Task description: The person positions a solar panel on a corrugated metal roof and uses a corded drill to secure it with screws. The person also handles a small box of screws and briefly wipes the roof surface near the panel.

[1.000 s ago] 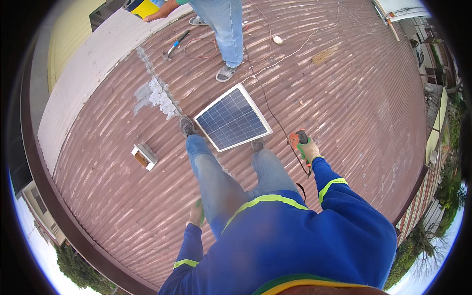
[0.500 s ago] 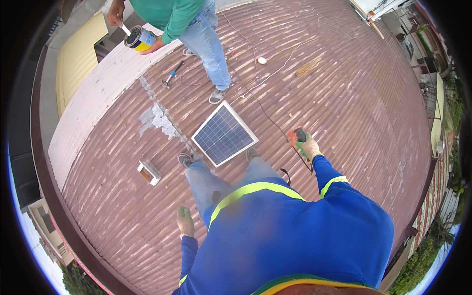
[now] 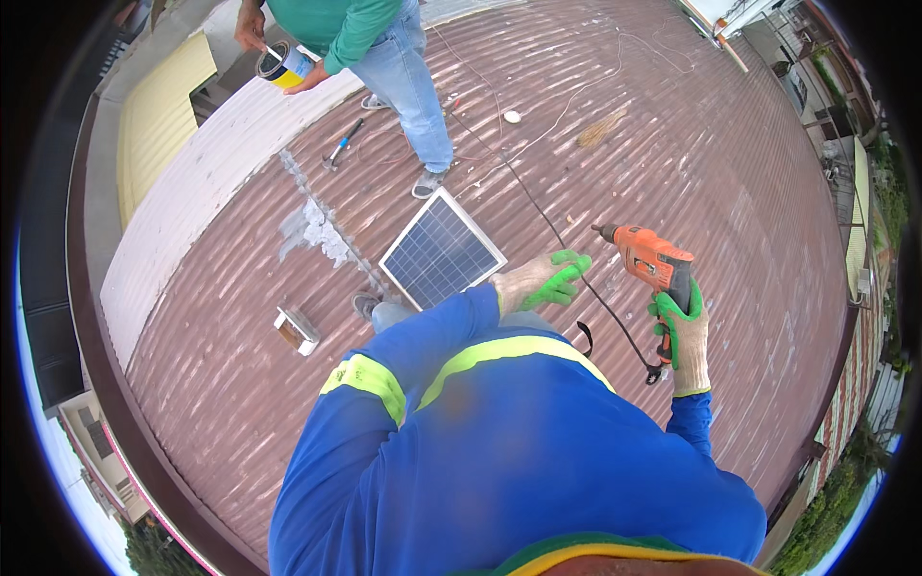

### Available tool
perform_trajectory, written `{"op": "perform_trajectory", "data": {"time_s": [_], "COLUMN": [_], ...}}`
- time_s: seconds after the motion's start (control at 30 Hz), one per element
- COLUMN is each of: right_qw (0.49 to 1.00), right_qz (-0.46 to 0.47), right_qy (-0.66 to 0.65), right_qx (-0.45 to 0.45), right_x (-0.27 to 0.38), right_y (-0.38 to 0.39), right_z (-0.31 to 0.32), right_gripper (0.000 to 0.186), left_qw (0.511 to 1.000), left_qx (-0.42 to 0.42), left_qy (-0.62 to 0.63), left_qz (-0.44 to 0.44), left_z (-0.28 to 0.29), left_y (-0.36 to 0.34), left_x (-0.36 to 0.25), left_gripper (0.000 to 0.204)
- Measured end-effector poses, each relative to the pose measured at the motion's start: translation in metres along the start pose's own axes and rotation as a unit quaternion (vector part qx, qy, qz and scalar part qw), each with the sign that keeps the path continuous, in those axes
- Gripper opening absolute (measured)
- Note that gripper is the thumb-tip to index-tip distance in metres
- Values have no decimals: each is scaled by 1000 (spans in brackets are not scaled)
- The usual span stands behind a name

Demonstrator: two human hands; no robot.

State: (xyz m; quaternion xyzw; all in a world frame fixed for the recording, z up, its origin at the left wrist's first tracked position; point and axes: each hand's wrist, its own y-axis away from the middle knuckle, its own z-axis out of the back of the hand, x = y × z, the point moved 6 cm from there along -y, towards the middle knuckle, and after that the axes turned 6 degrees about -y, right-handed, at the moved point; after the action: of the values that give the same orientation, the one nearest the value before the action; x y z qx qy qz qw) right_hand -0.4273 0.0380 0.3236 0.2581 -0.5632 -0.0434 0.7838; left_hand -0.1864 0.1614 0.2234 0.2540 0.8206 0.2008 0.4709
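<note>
From where I stand, the green-coated fingers of the gloved right hand (image 3: 686, 331) wrap firmly round the handle of an orange drill (image 3: 651, 255), held in front of the person to the right, its chuck turned left. The gloved left hand (image 3: 540, 282) reaches across, fingers loosely spread and apart from the drill. A black cord (image 3: 615, 317) runs past those fingertips. Beyond the left wrist, a solar panel (image 3: 440, 252) lies on the ribbed roof (image 3: 221, 384). Farther off, a co-worker (image 3: 389, 67) in green holds a paint can (image 3: 286, 67), near a blue-handled hammer (image 3: 343, 145).
</note>
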Motion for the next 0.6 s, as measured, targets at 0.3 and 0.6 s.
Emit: {"op": "perform_trajectory", "data": {"time_s": [0.3,0.6], "right_qw": [973,933], "right_qz": [219,127], "right_qy": [57,-257], "right_qx": [-37,219], "right_x": [48,-47], "right_y": [40,-81], "right_z": [-37,-98], "right_gripper": [80,77], "left_qw": [945,918], "left_qx": [103,-6], "left_qy": [218,259], "left_qz": [-220,-300], "left_z": [-94,-21], "left_y": [-12,69], "left_x": [-104,-121], "left_gripper": [80,84]}}
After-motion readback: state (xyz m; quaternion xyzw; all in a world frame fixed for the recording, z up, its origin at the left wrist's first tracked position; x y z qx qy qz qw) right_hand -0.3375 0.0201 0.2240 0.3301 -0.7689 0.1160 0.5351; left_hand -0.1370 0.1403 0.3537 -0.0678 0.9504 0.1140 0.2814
